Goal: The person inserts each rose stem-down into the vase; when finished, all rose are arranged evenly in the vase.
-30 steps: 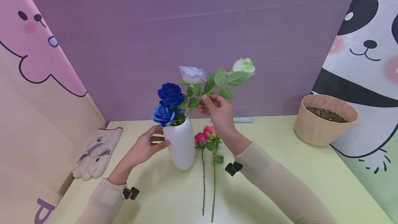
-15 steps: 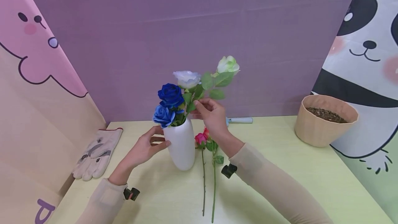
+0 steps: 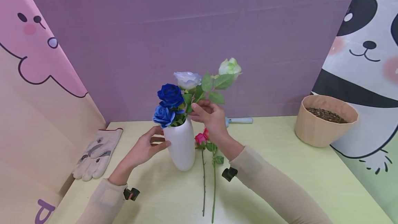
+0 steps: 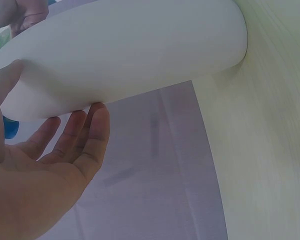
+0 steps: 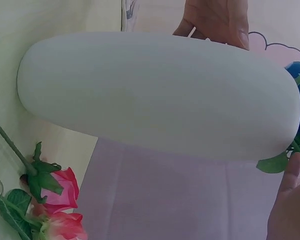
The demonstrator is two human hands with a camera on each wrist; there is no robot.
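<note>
A white vase stands upright on the table. My left hand holds its left side near the rim, with the thumb in front and the fingers behind; the left wrist view shows thumb and fingertips touching the vase. Two blue roses and a pale white rose rise from the mouth. At the right of the rim, my right hand pinches the stem of a greenish-white rose, which leans out to the right. The lower stem is hidden by the hand and vase.
Two pink-red roses lie on the table right of the vase, stems toward the front. A light-blue handled tool lies behind. Gloves rest at left; a tan pot with dark granules stands at right.
My right hand has moved left and slightly down toward the vase mouth, bringing the greenish-white rose with it. The pale white rose has shifted a little left and lower. My left hand stays put.
</note>
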